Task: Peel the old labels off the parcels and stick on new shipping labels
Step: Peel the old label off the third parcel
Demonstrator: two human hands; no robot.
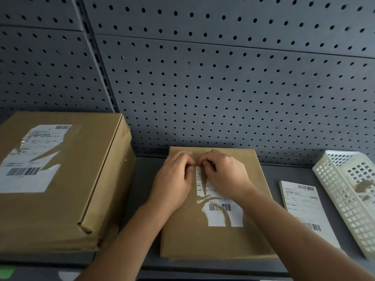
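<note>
No word or number can be read. A barcode and blurred lines are borne by the torn label (223, 211) on the parcel (182, 230). Left of the parcel, two barcodes are seen on the box label (26, 171). Right of it, barcodes are printed on the label stack (304, 203), and one is seen in the basket (332, 187).

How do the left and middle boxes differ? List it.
The left box is thick; the middle box is flat. The left label is mostly whole; the middle label is torn into scraps. The left hand and right hand work at the middle label; the left box is untouched. Both: brown cardboard.
</note>
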